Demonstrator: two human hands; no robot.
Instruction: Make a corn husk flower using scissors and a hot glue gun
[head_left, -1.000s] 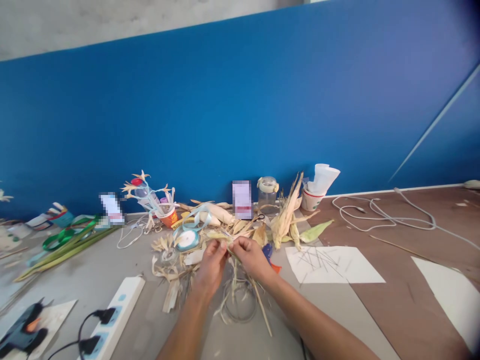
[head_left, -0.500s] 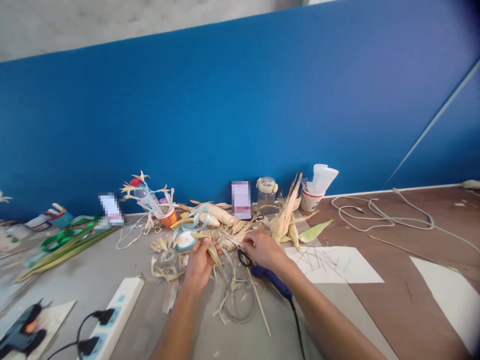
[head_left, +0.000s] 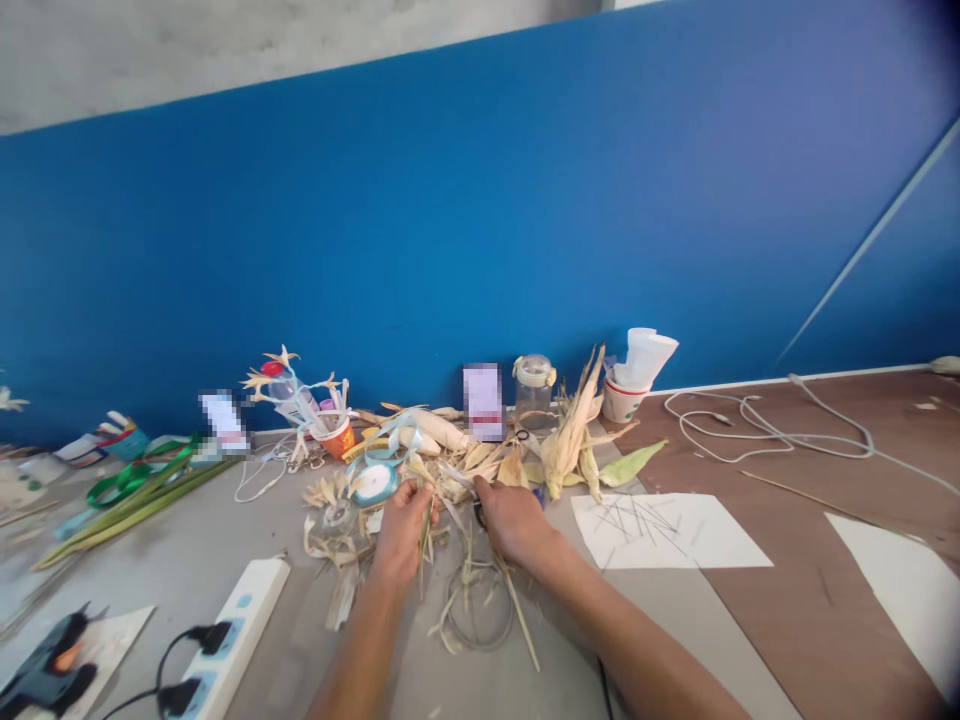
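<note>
My left hand [head_left: 403, 528] is closed on a narrow strip of dry corn husk [head_left: 425, 540], which hangs down past the fingers. Just to the right, my right hand [head_left: 514, 520] grips scissors [head_left: 478, 514]; a dark handle loop shows by the fingers, and the blades are hard to make out. Loose husk scraps lie under and between both hands. A roll of light blue ribbon [head_left: 375, 483] sits behind my left hand. Below the hands lies a coil of thin wire [head_left: 480, 640]. My right hand and forearm mostly cover a blue-handled corded tool [head_left: 538, 496].
A white power strip [head_left: 244, 615] with plugs lies front left, near a dark glue gun [head_left: 52, 665]. Corn husks [head_left: 574, 440], a lidded jar [head_left: 534, 385] and paper cups [head_left: 624, 402] stand along the blue partition. White paper [head_left: 667, 535] with thin sticks lies right.
My right hand has moved slightly left and down with the scissors, now covering most of the blue-handled tool. The husk in my left hand has turned and hangs more upright, looking narrower.
</note>
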